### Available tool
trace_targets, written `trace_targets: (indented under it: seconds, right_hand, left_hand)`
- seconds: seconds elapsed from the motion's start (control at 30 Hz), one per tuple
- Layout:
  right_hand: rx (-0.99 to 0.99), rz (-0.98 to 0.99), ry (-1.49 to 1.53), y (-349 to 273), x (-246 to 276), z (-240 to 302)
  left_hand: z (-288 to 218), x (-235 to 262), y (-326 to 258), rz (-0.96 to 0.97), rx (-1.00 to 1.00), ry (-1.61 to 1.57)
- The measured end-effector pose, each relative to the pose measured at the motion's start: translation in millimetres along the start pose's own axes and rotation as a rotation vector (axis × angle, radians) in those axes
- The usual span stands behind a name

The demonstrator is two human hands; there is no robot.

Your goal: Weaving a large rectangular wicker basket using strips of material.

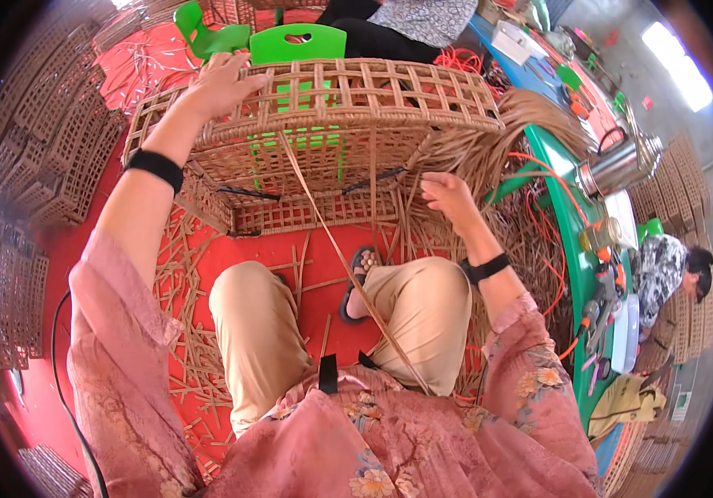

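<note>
**Woven basket held over the knees**

Above the person's knees, at twelve o'clock, sits the brown open-lattice rattan basket (323, 141), tipped on its side over the red floor (66, 257). The left hand (219, 83) lies spread on its upper rim at eleven o'clock, fingers apart. The right hand (448, 195) is at two o'clock by the basket's lower corner, fingers pinched on thin loose cane strands (406, 207) (one long strip (348, 270) runs down toward the lap). Behind stands a green plastic chair (298, 41); cut offcuts (195, 349) litter the floor at eight o'clock.
</note>
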State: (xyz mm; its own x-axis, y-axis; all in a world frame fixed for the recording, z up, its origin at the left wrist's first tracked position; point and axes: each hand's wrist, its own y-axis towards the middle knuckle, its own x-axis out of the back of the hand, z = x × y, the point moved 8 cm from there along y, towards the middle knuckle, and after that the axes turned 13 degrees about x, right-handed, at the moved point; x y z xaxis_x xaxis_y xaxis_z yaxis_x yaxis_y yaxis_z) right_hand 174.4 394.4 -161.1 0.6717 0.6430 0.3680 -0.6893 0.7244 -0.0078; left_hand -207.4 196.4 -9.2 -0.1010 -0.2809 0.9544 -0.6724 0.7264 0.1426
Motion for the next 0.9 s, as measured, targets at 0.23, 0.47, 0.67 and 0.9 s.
trace_targets:
  seconds: [0.23, 0.47, 0.67, 0.9]
  right_hand:
    - [0.269, -0.066, -0.304, 90, -62, -11]
    - [0.039, -0.039, -0.149, 137, -107, -84]
    - [-0.103, 0.004, 0.024, 107, -165, -68]
    - [-0.466, 0.574, 1.11, -33, -222, 64]
  left_hand:
    - [-14, 2, -50, -0.261, -0.033, 0.111]
    - [-12, -5, -12, -0.386, -0.068, 0.111]
    - [-2, -2, 16, -0.351, 0.049, 0.017]
    - [-16, 18, 27, 0.007, 0.16, -0.079]
